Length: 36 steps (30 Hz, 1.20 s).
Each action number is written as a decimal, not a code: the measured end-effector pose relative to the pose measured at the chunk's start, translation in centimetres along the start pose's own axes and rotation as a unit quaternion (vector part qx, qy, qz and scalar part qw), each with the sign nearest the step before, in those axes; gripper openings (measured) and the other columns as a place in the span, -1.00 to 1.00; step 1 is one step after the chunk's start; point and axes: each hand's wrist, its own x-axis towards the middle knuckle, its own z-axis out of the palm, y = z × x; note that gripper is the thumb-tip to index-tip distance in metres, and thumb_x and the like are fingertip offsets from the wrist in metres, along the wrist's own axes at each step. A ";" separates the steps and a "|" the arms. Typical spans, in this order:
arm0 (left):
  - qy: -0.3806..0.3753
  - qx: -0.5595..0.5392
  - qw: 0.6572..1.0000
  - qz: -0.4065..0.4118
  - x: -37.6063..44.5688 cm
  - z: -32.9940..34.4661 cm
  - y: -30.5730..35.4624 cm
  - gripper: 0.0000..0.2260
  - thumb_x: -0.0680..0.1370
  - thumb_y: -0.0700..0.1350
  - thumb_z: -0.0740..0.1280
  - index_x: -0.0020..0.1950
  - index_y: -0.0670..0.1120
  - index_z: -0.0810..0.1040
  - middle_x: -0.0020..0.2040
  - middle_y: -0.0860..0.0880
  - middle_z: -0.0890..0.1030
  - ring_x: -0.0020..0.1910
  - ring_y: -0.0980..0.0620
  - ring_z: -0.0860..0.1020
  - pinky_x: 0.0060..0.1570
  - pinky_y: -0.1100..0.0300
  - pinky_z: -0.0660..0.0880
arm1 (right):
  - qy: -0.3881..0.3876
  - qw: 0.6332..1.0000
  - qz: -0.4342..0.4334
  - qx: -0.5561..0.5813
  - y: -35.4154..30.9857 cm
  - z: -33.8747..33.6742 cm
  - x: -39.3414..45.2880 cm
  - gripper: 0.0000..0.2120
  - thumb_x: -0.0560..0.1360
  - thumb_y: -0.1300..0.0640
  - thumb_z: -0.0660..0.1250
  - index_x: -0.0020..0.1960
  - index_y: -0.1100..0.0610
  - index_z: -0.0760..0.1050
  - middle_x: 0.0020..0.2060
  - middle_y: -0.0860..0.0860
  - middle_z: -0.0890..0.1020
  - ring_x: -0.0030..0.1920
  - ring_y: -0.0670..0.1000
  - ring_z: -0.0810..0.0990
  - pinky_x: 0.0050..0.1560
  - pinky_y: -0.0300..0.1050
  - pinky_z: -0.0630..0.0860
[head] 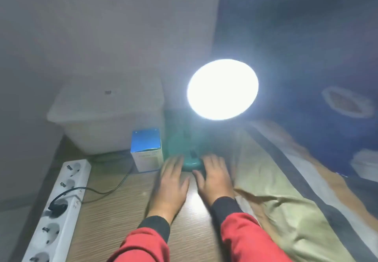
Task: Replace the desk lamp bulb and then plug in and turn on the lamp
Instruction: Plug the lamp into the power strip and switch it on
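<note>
Your left hand and right hand are lying flat and spread on the worktop, holding nothing. The lit desk lamp is shining just beyond your fingertips, its green base between them. Left of your hands, its plug is sitting in the power strip.

We can't read any text in this frame. The small blue-topped white cardboard box beside the lamp base carries faint print on its white front face, but it is too blurred to make out; the white multi-socket plastic power strip shows small faint marks on its casing near the plugged-in socket, also illegible. The translucent white plastic storage bin has a small dark mark on its lid that we can't tell to be a label or a logo.
</note>
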 end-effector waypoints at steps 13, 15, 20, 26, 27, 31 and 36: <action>0.011 -0.009 1.000 0.009 0.1 -0.1 0.0 -0.50 0.44 0.02 0.19 0.30 -0.21 0.49 0.27 -0.13 0.56 0.31 0.04 0.31 0.38 0.24 0.13 | 0.004 1.000 -0.002 -0.029 0.0 0.2 0.1 -0.69 0.36 -0.04 0.22 0.05 0.06 0.41 -0.08 0.09 0.59 -0.14 0.15 0.51 -0.09 -0.01 0.47; 0.009 -0.007 1.000 0.005 0.0 -0.1 -0.1 -0.49 0.44 0.03 0.18 0.32 -0.19 0.48 0.29 -0.12 0.55 0.32 0.05 0.30 0.39 0.25 0.11 | -0.003 0.999 -0.006 -0.034 -0.2 0.0 0.1 -0.66 0.36 -0.05 0.21 0.10 0.02 0.39 -0.06 0.08 0.59 -0.14 0.14 0.52 -0.13 0.02 0.55; 0.006 -0.008 1.000 0.009 0.0 -0.2 0.0 -0.49 0.43 0.02 0.18 0.31 -0.20 0.48 0.28 -0.13 0.55 0.32 0.04 0.30 0.39 0.28 0.07 | -0.031 0.998 -0.002 -0.047 -0.4 -0.3 0.2 -0.58 0.37 -0.07 0.18 0.22 -0.07 0.43 -0.03 0.08 0.59 -0.12 0.14 0.54 -0.17 0.04 0.58; 0.006 -0.007 1.000 0.008 0.1 -0.3 -0.1 -0.49 0.44 0.02 0.18 0.32 -0.20 0.48 0.28 -0.13 0.55 0.33 0.03 0.30 0.39 0.26 0.08 | -0.034 0.996 0.002 -0.077 -0.6 -0.4 0.4 -0.57 0.35 -0.10 0.15 0.21 -0.12 0.43 -0.04 0.06 0.59 -0.14 0.13 0.56 -0.23 0.02 0.58; 0.009 -0.003 1.000 0.009 0.0 -0.3 0.0 -0.50 0.45 0.02 0.19 0.32 -0.20 0.47 0.29 -0.13 0.55 0.34 0.02 0.32 0.39 0.27 0.08 | -0.028 0.996 -0.003 -0.082 -0.6 -0.4 0.4 -0.57 0.35 -0.10 0.15 0.21 -0.12 0.42 -0.04 0.06 0.59 -0.13 0.12 0.55 -0.23 0.02 0.58; 0.007 -0.027 1.000 0.002 -0.2 -0.2 0.2 -0.49 0.52 -0.07 0.32 0.45 -0.11 0.33 0.45 -0.04 0.36 0.47 0.02 0.23 0.44 0.25 0.09 | -0.032 0.993 -0.001 -0.112 -0.3 -0.2 0.7 -0.54 0.34 -0.13 0.12 0.23 -0.13 0.40 0.10 0.03 0.60 0.00 0.05 0.48 -0.22 -0.05 0.59; -0.013 -0.054 0.998 -0.020 -0.6 -0.7 0.6 -0.48 0.54 -0.10 0.32 0.47 -0.11 0.27 0.48 -0.05 0.30 0.47 0.08 0.20 0.49 0.14 0.18 | -0.049 0.995 -0.015 -0.090 -0.4 -0.3 0.4 -0.46 0.35 -0.09 0.17 0.32 0.00 0.35 0.10 0.07 0.61 -0.05 0.11 0.56 -0.16 -0.01 0.61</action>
